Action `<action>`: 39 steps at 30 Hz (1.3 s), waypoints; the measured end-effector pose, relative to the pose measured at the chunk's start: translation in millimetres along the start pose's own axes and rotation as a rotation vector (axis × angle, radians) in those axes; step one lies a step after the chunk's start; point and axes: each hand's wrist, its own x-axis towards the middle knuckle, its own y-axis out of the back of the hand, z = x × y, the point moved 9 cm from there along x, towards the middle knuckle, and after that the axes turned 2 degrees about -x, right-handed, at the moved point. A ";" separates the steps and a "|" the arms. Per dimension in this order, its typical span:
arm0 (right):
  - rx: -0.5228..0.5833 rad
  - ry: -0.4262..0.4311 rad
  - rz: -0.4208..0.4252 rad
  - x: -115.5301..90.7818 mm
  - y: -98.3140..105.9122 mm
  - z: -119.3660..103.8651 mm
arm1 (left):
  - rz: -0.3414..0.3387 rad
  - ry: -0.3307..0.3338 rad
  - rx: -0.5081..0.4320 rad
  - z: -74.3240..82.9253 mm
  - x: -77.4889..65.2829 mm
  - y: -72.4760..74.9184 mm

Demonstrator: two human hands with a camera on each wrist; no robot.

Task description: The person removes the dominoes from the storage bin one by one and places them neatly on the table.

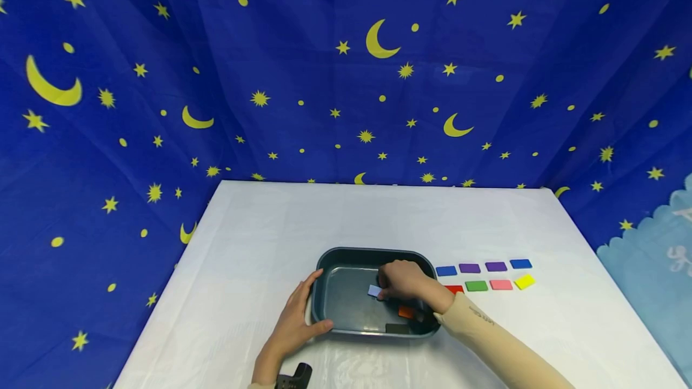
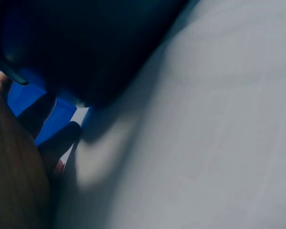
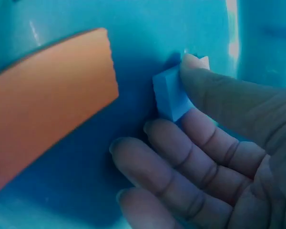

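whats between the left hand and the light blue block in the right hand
In the head view, from the left hand to the light blue block: the left wall of the tray, then a bare stretch of its floor.

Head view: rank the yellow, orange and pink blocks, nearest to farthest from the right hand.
1. Orange block, in the tray, just below the right hand.
2. Pink block, right of the tray.
3. Yellow block, right of the pink one.
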 end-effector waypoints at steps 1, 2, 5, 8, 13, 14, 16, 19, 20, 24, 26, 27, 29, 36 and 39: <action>0.001 -0.004 -0.007 0.0 -0.7 0.2 | 0.000 -0.001 -0.001 0.0 0.1 0.1; 0.001 -0.008 -0.011 0.1 -1.4 0.5 | 0.000 -0.002 0.000 -0.1 0.2 0.1; 0.008 -0.018 -0.019 -0.2 -2.4 1.3 | -0.001 -0.002 0.001 0.0 0.5 0.1; 0.012 -0.026 -0.024 -0.6 -2.8 1.9 | -0.002 -0.004 -0.001 0.5 0.7 0.2; 0.035 -0.007 -0.043 -1.0 -3.3 1.3 | 0.003 -0.005 -0.004 0.4 0.6 0.2; 0.041 0.003 -0.048 -1.3 -3.7 0.9 | 0.003 -0.004 -0.003 0.0 0.3 0.0; 0.049 0.024 -0.059 -1.5 -5.0 0.6 | 0.002 0.001 -0.002 -0.8 -0.2 -0.4; 0.064 0.064 -0.057 -1.6 -5.9 -1.1 | 0.002 0.005 -0.002 -1.6 -0.8 -0.7; 0.075 0.077 -0.054 -1.6 -5.9 -1.9 | 0.003 0.005 -0.002 -1.6 -0.9 -0.6; 0.129 0.126 -0.036 -0.4 -5.1 -6.2 | 0.004 0.004 -0.004 -0.6 -0.4 -0.1; 0.160 0.138 -0.029 -0.1 -4.4 -7.5 | 0.002 0.005 -0.006 -0.2 -0.2 -0.3; 0.170 0.142 -0.024 0.3 -4.2 -7.7 | 0.001 0.006 -0.006 -0.1 -0.1 -0.4; 0.185 0.148 -0.012 0.5 -3.1 -8.1 | 0.001 0.008 -0.007 0.0 -0.2 -0.4; 0.220 0.170 0.021 0.1 2.4 -11.6 | 0.002 0.000 -0.006 0.8 -0.4 0.0; 0.234 0.169 0.017 -0.1 3.6 -13.1 | -0.001 0.005 -0.010 0.7 0.1 0.1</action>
